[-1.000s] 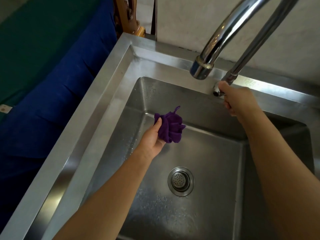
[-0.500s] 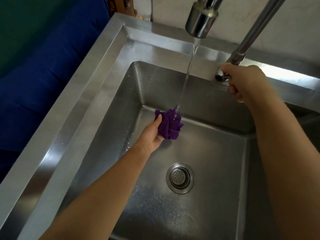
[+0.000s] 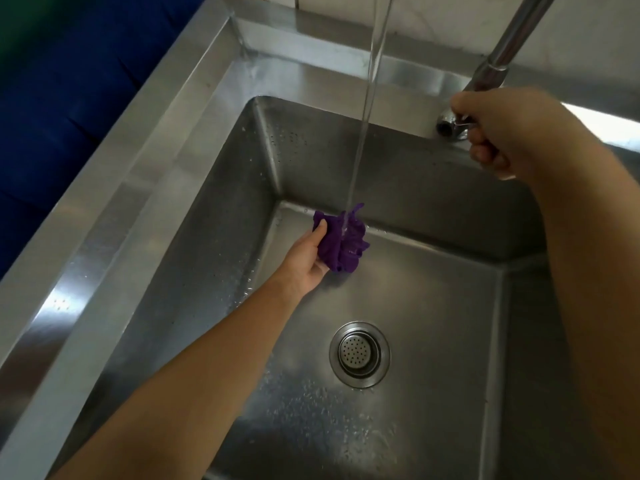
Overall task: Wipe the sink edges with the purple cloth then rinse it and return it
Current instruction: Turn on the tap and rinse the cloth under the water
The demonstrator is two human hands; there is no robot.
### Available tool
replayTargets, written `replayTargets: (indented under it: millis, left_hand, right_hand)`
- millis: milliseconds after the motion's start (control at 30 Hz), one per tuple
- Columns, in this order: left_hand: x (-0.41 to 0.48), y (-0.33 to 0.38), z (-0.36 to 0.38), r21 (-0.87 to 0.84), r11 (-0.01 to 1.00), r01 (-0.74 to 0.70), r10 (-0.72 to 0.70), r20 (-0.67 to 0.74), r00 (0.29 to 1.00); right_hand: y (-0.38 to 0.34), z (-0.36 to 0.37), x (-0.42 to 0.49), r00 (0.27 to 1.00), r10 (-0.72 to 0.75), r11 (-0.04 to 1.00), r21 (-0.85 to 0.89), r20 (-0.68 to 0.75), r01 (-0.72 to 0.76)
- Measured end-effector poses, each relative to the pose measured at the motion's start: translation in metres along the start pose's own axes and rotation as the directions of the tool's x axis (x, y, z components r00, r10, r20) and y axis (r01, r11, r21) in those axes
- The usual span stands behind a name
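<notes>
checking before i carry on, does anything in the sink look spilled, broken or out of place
Nothing stands out. The water stream falls straight onto the purple cloth bunched in the left hand inside the sink. The right hand grips the tap handle. The drain strainer sits flat in its hole.

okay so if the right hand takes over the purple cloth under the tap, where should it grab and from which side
Probably the loose ruffled edge of the purple cloth, coming from the right. The left hand already wraps the bunched left part, and the ruffles stick out free on the far side under the water stream.
</notes>
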State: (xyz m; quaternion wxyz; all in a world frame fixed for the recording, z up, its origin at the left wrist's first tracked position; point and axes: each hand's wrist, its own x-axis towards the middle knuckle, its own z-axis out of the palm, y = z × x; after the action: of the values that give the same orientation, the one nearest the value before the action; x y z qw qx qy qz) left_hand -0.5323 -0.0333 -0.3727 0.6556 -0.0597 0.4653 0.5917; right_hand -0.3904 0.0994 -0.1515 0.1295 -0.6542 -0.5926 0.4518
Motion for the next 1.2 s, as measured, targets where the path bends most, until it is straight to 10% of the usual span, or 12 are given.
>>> replayTargets:
  millis: [400, 667, 867, 1200]
  left_hand:
    - [0.013, -0.010, -0.005, -0.020, 0.999, 0.040, -0.040, 0.011, 0.999]
    - [0.009, -0.015, 0.006, 0.200, 0.977, 0.073, -0.095, 0.104, 0.990]
    - [0.017, -0.008, -0.009, 0.166, 0.985, -0.043, 0.049, -0.034, 0.998]
    - [0.019, -0.002, 0.019, 0.326, 0.917, 0.231, -0.235, -0.026, 0.972]
  right_hand:
    - [0.059, -0.009, -0.021, 0.982, -0.005, 0.947, 0.317, 0.188, -0.056]
    - [0.154, 0.137, -0.010, 0.918, 0.053, 0.938, 0.297, 0.393, -0.181]
    - [0.151, 0.155, 0.011, 0.990, 0.036, 0.910, 0.406, 0.134, -0.088]
    - [0.133, 0.148, -0.011, 0.987, -0.110, 0.874, 0.485, 0.115, 0.041]
